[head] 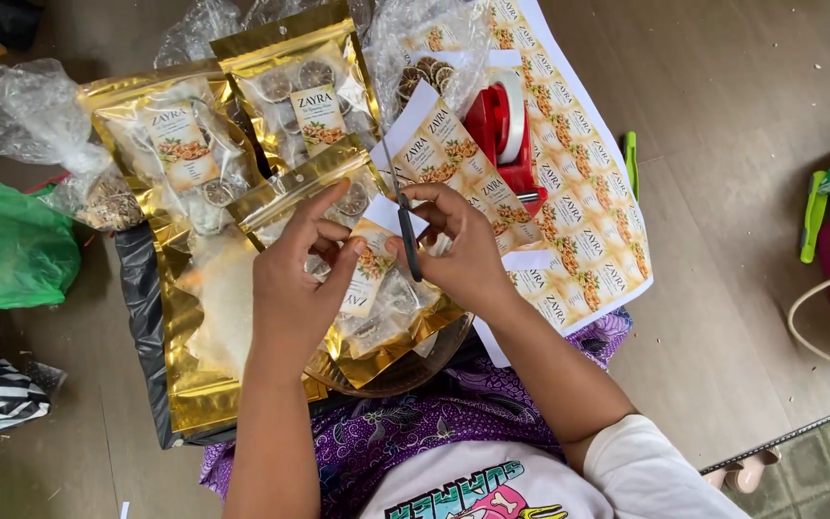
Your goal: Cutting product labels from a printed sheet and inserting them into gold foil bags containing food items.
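The left hand [292, 288] pinches a small printed label [369, 274] from its left edge; the right hand [458, 252], clamped on scissors [405, 226] (blades upright), meets its right side

Hands [377, 264] with scissors [407, 240], label [369, 274] over gold pouch [377, 327]

Hands: the left hand [292, 288] and right hand [458, 252] were bare, with no gloves, rings or watch in view.
Forearms: both were uncovered up to the elbow.
Sleeve: a short white sleeve [650, 471] covered the right upper arm.
Shirt: the white T-shirt [477, 490] carried a colourful cartoon-style print in green, pink, yellow and black.
Lower garment: the purple patterned cloth [425, 413] with pale swirls lay across the lap.
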